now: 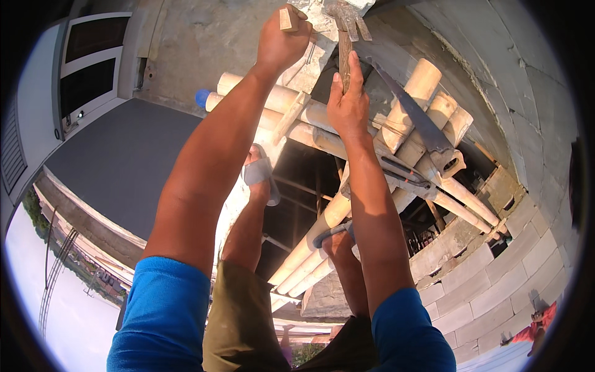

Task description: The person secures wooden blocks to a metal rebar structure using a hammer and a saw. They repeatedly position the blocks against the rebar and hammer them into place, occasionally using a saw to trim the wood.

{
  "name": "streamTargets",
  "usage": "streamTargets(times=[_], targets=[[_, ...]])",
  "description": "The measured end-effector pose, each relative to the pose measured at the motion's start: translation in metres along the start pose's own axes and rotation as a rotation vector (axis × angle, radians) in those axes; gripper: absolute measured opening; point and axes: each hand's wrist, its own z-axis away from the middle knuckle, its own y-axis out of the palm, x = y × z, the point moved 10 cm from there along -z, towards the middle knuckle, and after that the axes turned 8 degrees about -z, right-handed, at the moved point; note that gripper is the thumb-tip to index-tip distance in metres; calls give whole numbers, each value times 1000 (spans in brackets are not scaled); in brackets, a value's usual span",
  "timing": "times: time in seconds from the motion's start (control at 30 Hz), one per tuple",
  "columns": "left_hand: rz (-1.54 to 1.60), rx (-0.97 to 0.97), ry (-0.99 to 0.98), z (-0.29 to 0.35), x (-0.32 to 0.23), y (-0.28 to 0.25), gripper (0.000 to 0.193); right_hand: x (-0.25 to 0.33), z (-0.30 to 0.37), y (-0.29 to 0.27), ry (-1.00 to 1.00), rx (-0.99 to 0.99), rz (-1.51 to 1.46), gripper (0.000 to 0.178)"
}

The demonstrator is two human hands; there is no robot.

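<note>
My left hand (280, 44) is closed in a fist around a short piece of wood (289, 19), whose pale end sticks out of the grip. To its right, my right hand (348, 102) grips the wooden handle of a claw hammer (345, 53), with a finger stretched along the shaft. The metal hammer head lies farther out, near the top edge, over a sunlit rough concrete edge (322, 22). Whether the head touches anything there, I cannot tell. A handsaw (421, 121) rests on the bamboo poles (313, 115) right of my right forearm.
Long-handled pincers (406, 175) lie on the bamboo. Between the poles gapes a dark drop (302, 180). My sandalled feet (257, 170) stand on a ledge and on poles. A light block wall (502, 266) curves along the right. A person in red (542, 322) is far off, lower right.
</note>
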Motion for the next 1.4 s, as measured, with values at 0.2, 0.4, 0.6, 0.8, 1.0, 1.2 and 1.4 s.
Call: streamTargets(times=[0.2, 0.4, 0.6, 0.8, 1.0, 1.2, 1.4], targets=[[-7, -6, 47, 3, 0, 0, 10, -46, 5, 12, 376, 240, 59, 66], [-43, -78, 40, 5, 11, -8, 9, -34, 12, 18, 172, 96, 18, 68], [-10, -87, 0, 7, 13, -8, 10, -49, 18, 22, 382, 194, 49, 68], [-41, -107, 36, 10, 5, -8, 10, -57, 12, 19, 491, 221, 65, 68], [100, -118, 142, 53, -23, -34, 10, 16, 20, -5, 490, 289, -79, 59], [42, -52, 396, 188, -195, -113, 12, 107, 104, -90, 1123, 8, -880, 52], [167, 339, 574, 330, -323, -149, 33, 233, 140, -155, 1152, 172, -1097, 50]])
